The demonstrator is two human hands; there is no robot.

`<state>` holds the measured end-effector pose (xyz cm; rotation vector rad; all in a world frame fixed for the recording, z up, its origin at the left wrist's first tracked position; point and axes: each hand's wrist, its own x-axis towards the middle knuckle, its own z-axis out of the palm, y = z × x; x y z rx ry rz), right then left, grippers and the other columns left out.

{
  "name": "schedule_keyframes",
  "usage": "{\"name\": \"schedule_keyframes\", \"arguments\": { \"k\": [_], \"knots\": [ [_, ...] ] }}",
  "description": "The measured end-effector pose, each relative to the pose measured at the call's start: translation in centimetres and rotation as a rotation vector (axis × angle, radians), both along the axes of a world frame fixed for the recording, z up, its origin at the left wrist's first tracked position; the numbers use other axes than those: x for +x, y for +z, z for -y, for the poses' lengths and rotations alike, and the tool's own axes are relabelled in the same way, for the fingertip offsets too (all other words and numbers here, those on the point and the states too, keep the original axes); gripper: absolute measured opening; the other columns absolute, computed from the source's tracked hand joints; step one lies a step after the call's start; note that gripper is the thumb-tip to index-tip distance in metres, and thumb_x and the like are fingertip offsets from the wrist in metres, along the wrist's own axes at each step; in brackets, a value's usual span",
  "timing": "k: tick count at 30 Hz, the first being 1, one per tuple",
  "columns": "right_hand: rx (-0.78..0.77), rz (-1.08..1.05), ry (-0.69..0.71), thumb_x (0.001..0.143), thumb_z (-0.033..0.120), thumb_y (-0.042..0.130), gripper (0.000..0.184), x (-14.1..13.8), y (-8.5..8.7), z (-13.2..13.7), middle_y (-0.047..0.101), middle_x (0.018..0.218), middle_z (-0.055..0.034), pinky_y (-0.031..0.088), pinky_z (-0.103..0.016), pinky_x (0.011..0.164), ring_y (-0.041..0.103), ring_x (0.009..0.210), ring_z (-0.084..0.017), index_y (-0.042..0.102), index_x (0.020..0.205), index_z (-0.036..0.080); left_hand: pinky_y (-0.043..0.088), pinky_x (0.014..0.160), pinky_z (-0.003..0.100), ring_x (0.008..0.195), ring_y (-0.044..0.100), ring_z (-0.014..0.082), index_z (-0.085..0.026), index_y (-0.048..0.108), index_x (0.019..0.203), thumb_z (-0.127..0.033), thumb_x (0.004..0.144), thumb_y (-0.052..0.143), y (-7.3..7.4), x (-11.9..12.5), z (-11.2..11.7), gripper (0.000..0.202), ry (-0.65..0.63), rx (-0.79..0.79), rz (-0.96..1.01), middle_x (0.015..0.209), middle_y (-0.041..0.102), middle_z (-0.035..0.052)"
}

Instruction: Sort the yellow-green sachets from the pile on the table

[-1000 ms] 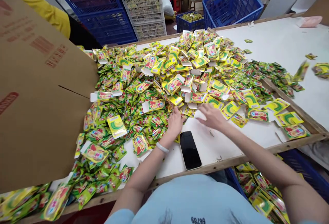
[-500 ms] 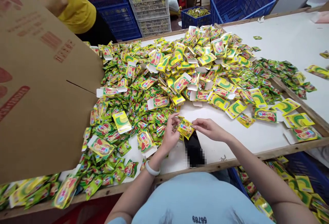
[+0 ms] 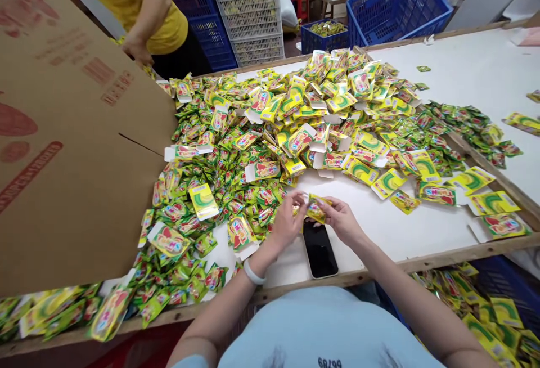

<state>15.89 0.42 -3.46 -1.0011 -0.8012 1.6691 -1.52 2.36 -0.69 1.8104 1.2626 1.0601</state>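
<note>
In front of me, over the table's near side, a small yellow candy box [image 3: 316,209] is held up between my two hands. My left hand [image 3: 289,221] is closed, its fingertips pinching at the box's left end, where a bit of white shows. My right hand [image 3: 342,220] grips the other end between thumb and fingers. Fingers cover much of the box. A black phone [image 3: 320,251] lies just below the hands. Heaped past them are similar yellow boxes [image 3: 300,138], several with white flaps open, and small green candy packets [image 3: 230,168] to the left.
A big cardboard carton [image 3: 84,188] stands at the left. Behind it is a person in a yellow shirt [image 3: 169,27]. Wooden strips [image 3: 459,255] edge the white table. A tilted blue crate [image 3: 396,8] and stacked white crates [image 3: 257,19] stand beyond; filled crates sit below right.
The candy box has turned and shifted slightly right, with my hands closer around it. More of the phone shows. The other person's arm has come down behind the carton.
</note>
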Motion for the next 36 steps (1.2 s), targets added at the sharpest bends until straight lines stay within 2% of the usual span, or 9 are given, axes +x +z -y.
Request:
{"name": "schedule_keyframes", "arguments": {
  "k": [3,6,10,16,19,24,28,32,36],
  "knots": [
    [0.025,0.037,-0.083,0.073,0.048,0.081,0.042,1.9,-0.1,-0.6,0.075,0.086,-0.0033,0.059,-0.028,0.061,0.072,0.071,-0.017,0.066,0.1,0.02,0.035,0.109,0.05,0.127,0.047,0.033,-0.016,0.051,0.124,-0.041,0.09,0.057,2.2,-4.2,-4.7,0.043,0.295,0.202,-0.427,0.127,0.056,0.0184],
    [0.039,0.085,-0.081,0.07,0.045,0.084,0.043,4.1,0.3,-0.5,0.075,0.077,-0.0035,0.054,-0.024,0.049,0.07,0.06,-0.017,0.067,0.098,0.017,0.034,0.106,0.06,0.127,0.044,0.0435,-0.006,0.056,0.12,-0.046,0.086,0.058,3.1,-8.7,-9.1,0.052,0.617,0.082,-0.697,0.127,0.054,0.0273],
    [0.057,0.133,-0.043,0.069,0.041,0.085,0.047,5.1,1.2,-0.6,0.075,0.076,-0.004,0.05,-0.022,0.043,0.07,0.057,-0.017,0.068,0.105,0.016,0.041,0.1,0.056,0.117,0.051,0.041,-0.014,0.065,0.094,-0.042,0.088,0.052,3.2,-10.8,-9.9,0.032,0.461,0.082,-0.757,0.112,0.061,0.0211],
    [0.089,0.052,0.111,0.059,0.027,0.091,0.067,2.3,1.6,-1.9,0.074,0.115,-0.0046,0.059,-0.031,0.086,0.069,0.107,-0.022,0.066,0.121,0.025,0.051,0.079,0.03,0.083,0.065,0.0188,-0.02,0.063,0.093,-0.036,0.096,0.049,6.8,-7.8,-2.6,0.021,-0.123,0.196,-0.463,0.092,0.068,0.0051],
    [0.056,-0.03,0.252,0.062,0.032,0.09,0.054,0.7,1.3,-1.4,0.076,0.104,-0.0047,0.057,-0.034,0.088,0.072,0.098,-0.022,0.071,0.111,0.019,0.05,0.069,0.026,0.07,0.064,0.0151,-0.02,0.066,0.098,-0.043,0.095,0.055,6.8,-6.3,-0.3,0.026,-0.125,0.112,-0.231,0.086,0.069,0.0039],
    [-0.016,-0.11,0.322,0.065,0.041,0.088,0.052,-0.8,0.9,1.2,0.077,0.098,-0.0069,0.057,-0.035,0.087,0.073,0.091,-0.021,0.071,0.107,0.016,0.047,0.102,0.047,0.122,0.056,0.0332,-0.024,0.053,0.139,-0.074,0.065,0.073,3.4,-3.2,1.1,0.092,-0.265,0.136,0.191,0.14,0.054,0.0166],
    [-0.069,-0.093,0.346,0.062,0.038,0.09,0.046,0.1,1.1,2.6,0.077,0.088,-0.0049,0.057,-0.032,0.079,0.073,0.081,-0.019,0.072,0.098,0.015,0.034,0.115,0.052,0.13,0.053,0.0291,-0.03,0.064,0.125,-0.042,0.09,0.064,2.1,-0.8,1.7,0.037,-0.423,-0.012,0.374,0.13,0.064,0.0088],
    [0.008,0.146,0.036,0.065,0.039,0.088,0.042,3.7,4.1,2.5,0.075,0.08,-0.0015,0.057,-0.028,0.064,0.071,0.07,-0.017,0.071,0.097,0.019,0.053,0.092,0.041,0.093,0.067,0.0225,-0.022,0.067,0.111,-0.043,0.082,0.074,2.5,-0.6,1.9,0.036,-0.279,-0.351,0.661,0.097,0.071,0.0055],
    [0.462,0.407,-0.393,0.082,0.033,0.077,0.026,4.6,8.4,1.9,0.073,0.082,-0.0007,0.058,-0.026,0.061,0.069,0.067,-0.014,0.069,0.104,0.023,0.053,0.073,0.03,0.072,0.063,0.0151,-0.014,0.065,0.09,-0.045,0.059,0.09,3.1,0.6,2.9,0.05,-0.308,-0.735,0.597,0.08,0.066,0.002]
  ]
}}
